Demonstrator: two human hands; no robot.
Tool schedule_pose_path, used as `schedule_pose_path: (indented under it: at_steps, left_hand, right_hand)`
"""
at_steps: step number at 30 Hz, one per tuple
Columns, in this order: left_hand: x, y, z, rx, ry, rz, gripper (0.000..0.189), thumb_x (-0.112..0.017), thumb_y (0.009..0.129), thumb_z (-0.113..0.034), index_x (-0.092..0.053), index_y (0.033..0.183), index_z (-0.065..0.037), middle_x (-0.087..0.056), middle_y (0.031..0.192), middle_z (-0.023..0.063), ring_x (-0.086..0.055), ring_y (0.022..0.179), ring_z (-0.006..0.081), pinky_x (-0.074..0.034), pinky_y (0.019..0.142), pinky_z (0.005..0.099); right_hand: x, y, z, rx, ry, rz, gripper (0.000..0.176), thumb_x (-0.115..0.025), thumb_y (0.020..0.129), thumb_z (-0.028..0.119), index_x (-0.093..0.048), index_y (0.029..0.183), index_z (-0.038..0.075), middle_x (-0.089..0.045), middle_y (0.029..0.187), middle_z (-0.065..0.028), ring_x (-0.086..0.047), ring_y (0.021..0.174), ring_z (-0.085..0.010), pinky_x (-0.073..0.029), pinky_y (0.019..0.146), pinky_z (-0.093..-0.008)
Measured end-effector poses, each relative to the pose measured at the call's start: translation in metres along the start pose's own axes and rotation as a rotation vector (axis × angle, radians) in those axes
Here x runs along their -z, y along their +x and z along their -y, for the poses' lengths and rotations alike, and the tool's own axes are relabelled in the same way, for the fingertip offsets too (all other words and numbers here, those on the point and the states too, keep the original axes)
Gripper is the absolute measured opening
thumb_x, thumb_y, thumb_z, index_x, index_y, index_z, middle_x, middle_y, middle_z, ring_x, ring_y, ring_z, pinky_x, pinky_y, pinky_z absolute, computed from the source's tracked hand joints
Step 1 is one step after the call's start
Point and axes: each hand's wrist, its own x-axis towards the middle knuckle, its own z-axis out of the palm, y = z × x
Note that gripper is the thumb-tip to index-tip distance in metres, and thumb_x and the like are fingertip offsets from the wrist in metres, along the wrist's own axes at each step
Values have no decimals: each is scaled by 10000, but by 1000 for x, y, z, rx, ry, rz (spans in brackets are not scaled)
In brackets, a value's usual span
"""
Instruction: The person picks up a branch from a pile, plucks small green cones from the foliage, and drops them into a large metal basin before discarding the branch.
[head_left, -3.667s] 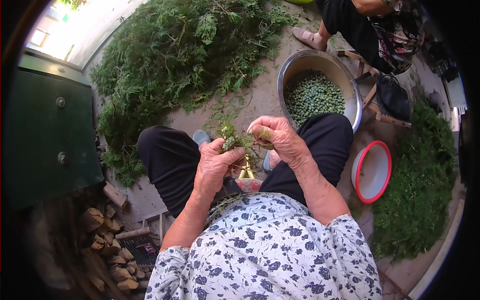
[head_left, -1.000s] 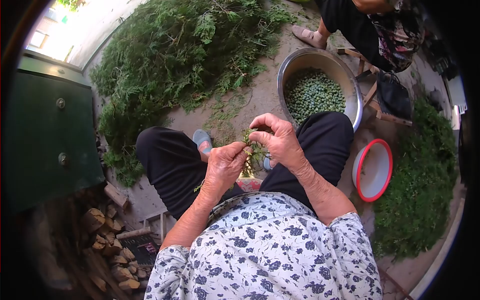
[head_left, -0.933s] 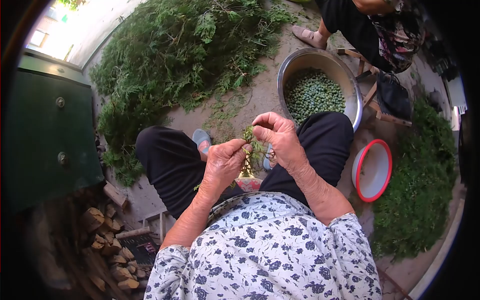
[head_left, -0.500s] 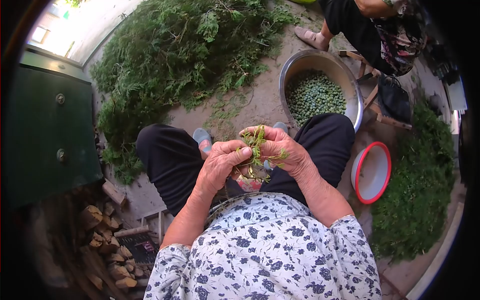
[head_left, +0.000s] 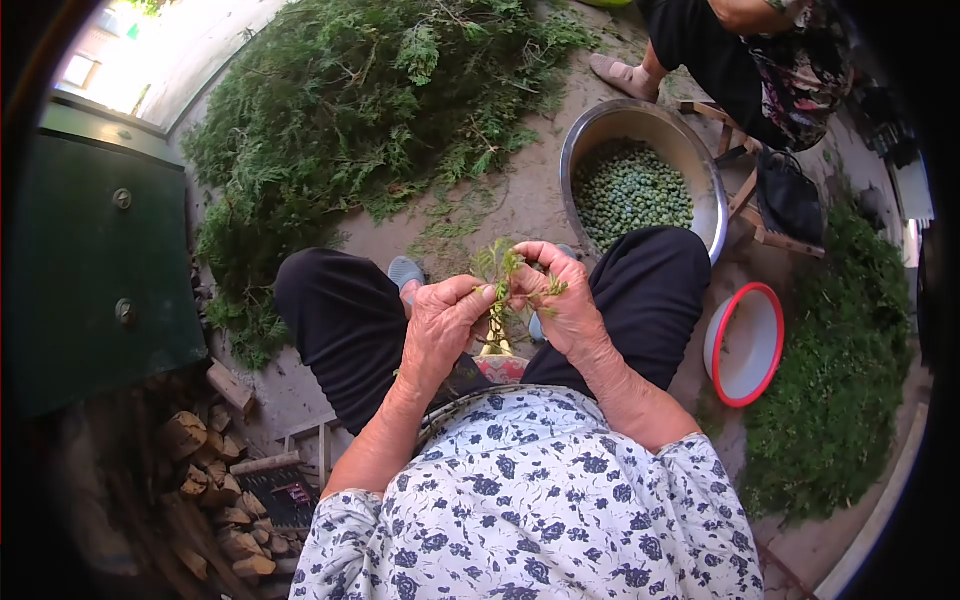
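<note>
My left hand (head_left: 440, 325) and my right hand (head_left: 565, 305) meet above my lap, both with fingers closed on a small green conifer sprig (head_left: 498, 268). The left thumb and forefinger pinch it from one side. On the other side, the right fingertips curl around its leafy part, hiding some of it. Beyond my right knee stands a wide metal basin (head_left: 710, 190) with many small green, round cones or berries (head_left: 635, 190) in its bottom. A patterned reddish item (head_left: 500, 370), partly covered, shows between my legs under the hands.
A big heap of cut conifer branches (head_left: 350, 110) lies ahead and left. On the right are a red-rimmed white basin (head_left: 748, 345) and more greenery (head_left: 830, 400). Split firewood (head_left: 215, 490) is stacked lower left, below a dark green door (head_left: 90, 270). Another person (head_left: 700, 60) sits at upper right.
The right hand has shifted slightly, its fingers now bent higher over the sprig. The sprig has turned and sits a little further left. The basins and heaps look unchanged.
</note>
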Motion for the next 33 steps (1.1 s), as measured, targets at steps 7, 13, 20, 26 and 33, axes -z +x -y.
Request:
schedule_pose_path:
  at_steps: [7,13,20,26,33]
  left_hand:
    - [2,6,8,46,-118,-3,241,-580,871,-206,-616,757,3,-511,549,-5,-431,438,44,-310,384,189]
    - [5,5,3,164,-153,181,248,-599,858,-256,-626,777,-23,-519,543,-4,-429,427,41,-316,387,172]
    - [6,5,22,-67,-115,278,131,-602,804,-127,-624,783,0,-502,563,-1,-379,402,42,-255,344,194]
    - [-2,5,17,-388,258,178,64,-589,765,-60,-620,781,-7,-512,600,24,-453,447,106,-331,431,248]
    - [-3,6,12,-311,259,-169,172,-579,849,-154,-590,769,-3,-545,586,18,-474,440,110,-386,432,240]
  right_hand:
    - [12,2,7,-249,85,317,300,-611,825,73,-507,1100,13,-561,905,-31,-545,748,-77,-449,618,-201]
    - [14,0,18,-239,-35,408,299,-595,829,95,-503,1090,-18,-575,932,-41,-551,790,-74,-456,687,-206]
    - [20,-6,20,-235,-113,462,289,-592,773,55,-517,1044,-14,-579,945,-52,-553,853,-106,-456,766,-242]
    - [1,-10,26,-165,-236,289,249,-599,759,41,-516,992,9,-536,816,-2,-490,676,-53,-394,598,-203]
    - [8,-5,42,-123,-344,109,266,-571,753,16,-526,1014,-3,-526,746,6,-473,551,-37,-395,473,-185]
